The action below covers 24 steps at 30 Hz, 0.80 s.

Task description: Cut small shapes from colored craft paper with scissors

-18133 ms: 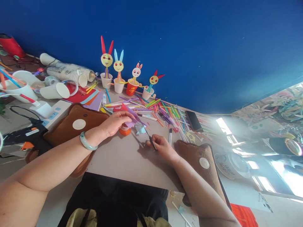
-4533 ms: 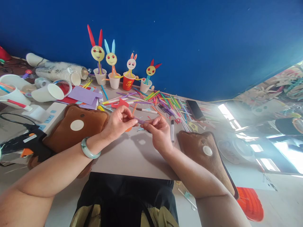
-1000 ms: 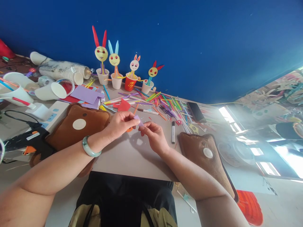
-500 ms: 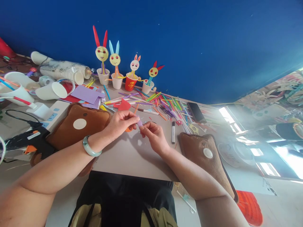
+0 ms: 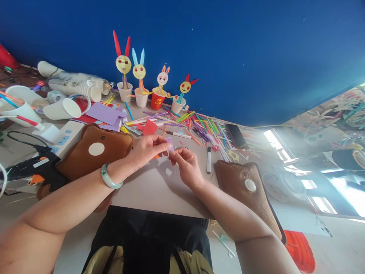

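Observation:
A small purple piece of paper (image 5: 170, 143) is pinched between my two hands above the table (image 5: 151, 190). My left hand (image 5: 149, 149) grips its left side with thumb and fingers, and a pale green bangle circles that wrist. My right hand (image 5: 185, 163) pinches its lower end. Just beyond the hands lie a red paper cutout (image 5: 148, 127) and a marker (image 5: 178, 134). Part of an orange piece (image 5: 156, 156) shows under my left fingers.
Rabbit-faced figures in cups, one a red cup (image 5: 159, 99), line the blue wall. Colourful sticks (image 5: 205, 127) are strewn before them. Brown cushioned pads (image 5: 98, 146) flank my arms. A black glue gun (image 5: 42, 167) is at left, a phone (image 5: 236, 136) at right, a capped marker (image 5: 208, 160) nearer.
The purple paper has turned more upright between my fingers and shows more of its face. My left hand has shifted slightly right; my right hand stays nearly in place.

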{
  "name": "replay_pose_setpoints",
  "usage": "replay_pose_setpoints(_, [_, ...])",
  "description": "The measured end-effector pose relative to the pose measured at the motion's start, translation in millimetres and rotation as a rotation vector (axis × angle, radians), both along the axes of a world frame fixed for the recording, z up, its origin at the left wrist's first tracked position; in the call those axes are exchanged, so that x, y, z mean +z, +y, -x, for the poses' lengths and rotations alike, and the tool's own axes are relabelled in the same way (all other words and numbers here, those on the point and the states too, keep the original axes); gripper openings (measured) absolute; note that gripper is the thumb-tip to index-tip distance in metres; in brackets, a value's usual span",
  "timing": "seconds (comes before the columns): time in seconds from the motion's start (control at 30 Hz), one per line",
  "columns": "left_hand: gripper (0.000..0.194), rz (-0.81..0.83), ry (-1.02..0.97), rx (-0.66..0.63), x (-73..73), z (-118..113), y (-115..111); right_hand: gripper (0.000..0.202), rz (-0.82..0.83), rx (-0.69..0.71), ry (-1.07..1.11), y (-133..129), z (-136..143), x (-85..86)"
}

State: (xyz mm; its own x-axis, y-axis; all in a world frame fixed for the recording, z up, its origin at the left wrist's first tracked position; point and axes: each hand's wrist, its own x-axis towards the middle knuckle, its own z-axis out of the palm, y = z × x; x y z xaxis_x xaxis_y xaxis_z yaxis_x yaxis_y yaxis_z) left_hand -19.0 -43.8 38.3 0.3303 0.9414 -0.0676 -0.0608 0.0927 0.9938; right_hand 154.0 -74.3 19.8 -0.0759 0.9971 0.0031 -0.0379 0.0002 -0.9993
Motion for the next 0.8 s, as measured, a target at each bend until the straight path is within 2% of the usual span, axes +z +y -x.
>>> replay_pose_setpoints(0.27, [0.022,0.025,-0.050,0.001,-9.4,-0.9,2.4,0.030,0.007,0.040,-0.022,0.4,-0.4,-1.2])
replay_pose_setpoints(0.4, [0.021,0.010,-0.062,0.019,-7.1,-2.7,1.0,0.034,0.002,0.049,-0.056,0.3,0.0,0.3])
replay_pose_setpoints(0.8, [0.024,0.161,-0.107,-0.008,-5.3,-0.8,3.0,0.037,0.003,0.091,-0.069,0.9,-1.0,0.8])
